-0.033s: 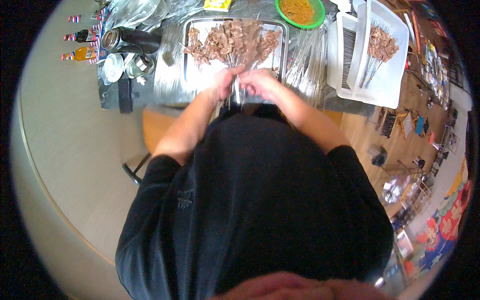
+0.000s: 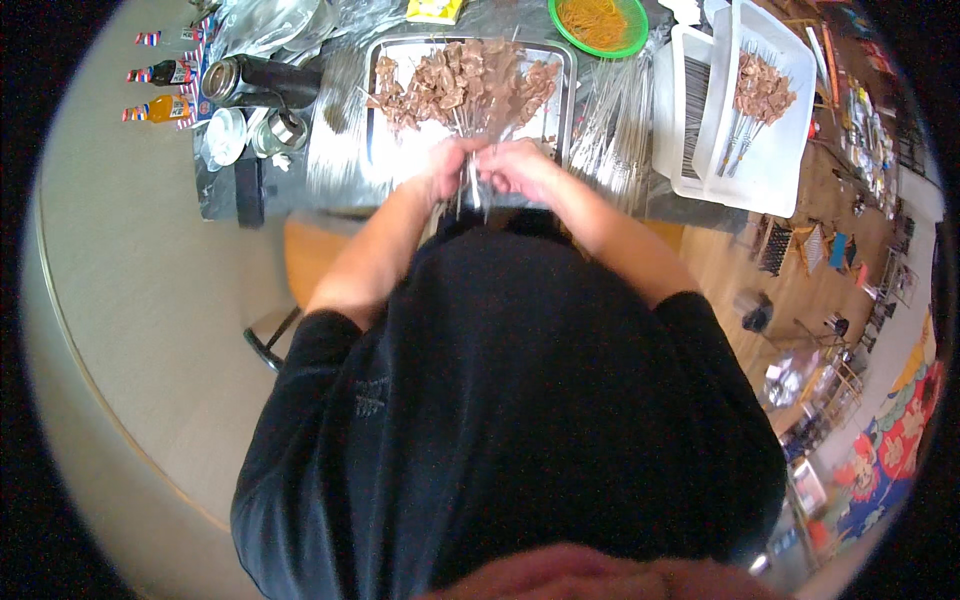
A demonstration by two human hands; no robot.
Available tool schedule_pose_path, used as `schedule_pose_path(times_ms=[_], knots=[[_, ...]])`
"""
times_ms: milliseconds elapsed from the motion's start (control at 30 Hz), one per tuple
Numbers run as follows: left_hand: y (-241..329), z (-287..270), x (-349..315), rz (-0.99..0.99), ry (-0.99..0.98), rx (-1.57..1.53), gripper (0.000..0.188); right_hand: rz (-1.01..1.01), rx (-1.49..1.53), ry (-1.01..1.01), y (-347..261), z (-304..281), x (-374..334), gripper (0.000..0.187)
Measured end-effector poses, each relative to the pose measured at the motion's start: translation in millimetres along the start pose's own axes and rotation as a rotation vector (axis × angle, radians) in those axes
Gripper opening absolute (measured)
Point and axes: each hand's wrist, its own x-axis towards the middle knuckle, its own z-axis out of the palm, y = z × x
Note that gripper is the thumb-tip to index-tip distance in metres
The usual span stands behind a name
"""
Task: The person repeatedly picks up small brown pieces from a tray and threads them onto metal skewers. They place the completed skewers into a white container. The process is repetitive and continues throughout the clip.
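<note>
A fan of meat skewers (image 2: 460,80) lies over the metal tray (image 2: 571,110), the brown meat pieces at the far end and the bare metal sticks pointing toward me. My left hand (image 2: 447,167) is closed around the stick ends at the tray's near edge. Close beside it, my right hand (image 2: 517,168) has its fingers closed on the same bunch of sticks from the right. Stick ends poke out below both hands. Glare and blur hide exactly which sticks each hand grips.
Bare metal skewers (image 2: 612,130) lie right of the tray, others (image 2: 340,130) left. A white bin (image 2: 795,160) at right holds more meat skewers. A green basket (image 2: 640,40) stands behind. A black thermos (image 2: 265,80) and bottles (image 2: 165,108) are at left.
</note>
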Motion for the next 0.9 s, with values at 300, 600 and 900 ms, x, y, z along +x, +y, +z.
schedule_pose_path(times_ms=[300,600,900], knots=[[0.5,-20.9,-36.2,0.211,0.127,0.252,0.021,-0.117,-0.296,0.173,0.3,-34.1,-4.7,0.022],[17.0,-7.3,-84.2,0.212,0.015,0.152,0.054,-0.381,-1.007,0.641,3.7,-22.1,-29.7,0.04],[80.6,74.1,-95.3,0.514,-0.112,0.094,0.032,-0.342,0.39,0.011,-39.6,27.5,-45.5,0.053]])
